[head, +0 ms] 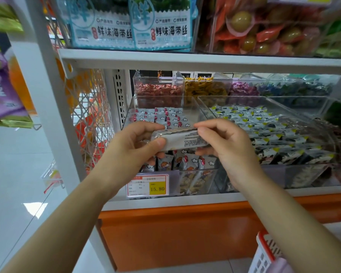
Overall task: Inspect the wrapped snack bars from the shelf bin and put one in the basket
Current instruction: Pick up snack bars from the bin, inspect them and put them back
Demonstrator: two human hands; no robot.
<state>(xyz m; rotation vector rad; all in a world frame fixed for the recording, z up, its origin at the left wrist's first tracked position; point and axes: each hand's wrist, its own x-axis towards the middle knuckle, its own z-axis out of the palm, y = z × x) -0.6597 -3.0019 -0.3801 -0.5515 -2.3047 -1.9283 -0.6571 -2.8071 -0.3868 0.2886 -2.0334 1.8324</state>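
One basket (pixel 265 248), white lattice with a red rim, is seen nearest, at the lower right below the right forearm and in front of the orange base panel (pixel 165 233). Two hands are raised before the shelf. One snack bar (pixel 182 139) is held between them, above the front of the shelf bin (pixel 207 174) and apart from the bars stacked inside it. Its long axis runs left to right, nearly level, and the side with fine print is turned toward the camera. The left end is gripped by the left hand (pixel 134 146), with fingers (pixel 144 127) over the top and the thumb curled beneath. The right end is pinched by the right hand (pixel 228 148).

One price tag (pixel 148 185), marked 15.80, is fixed to the bin's front. The bin is open at the top, and free room is left between its rim and the upper shelf board (pixel 185 60). Bare floor (pixel 18 174) lies to the left of the shelf post.

A second clear bin (pixel 307 174) of darker wrapped bars stands just beside the first, on its right. Behind, four heaps of wrapped sweets are ranged in clear bins: red (pixel 158 91), yellow (pixel 205 89), purple (pixel 244 90) and blue (pixel 295 89). Two blue seaweed packs (pixel 161 26) are displayed on the upper shelf.
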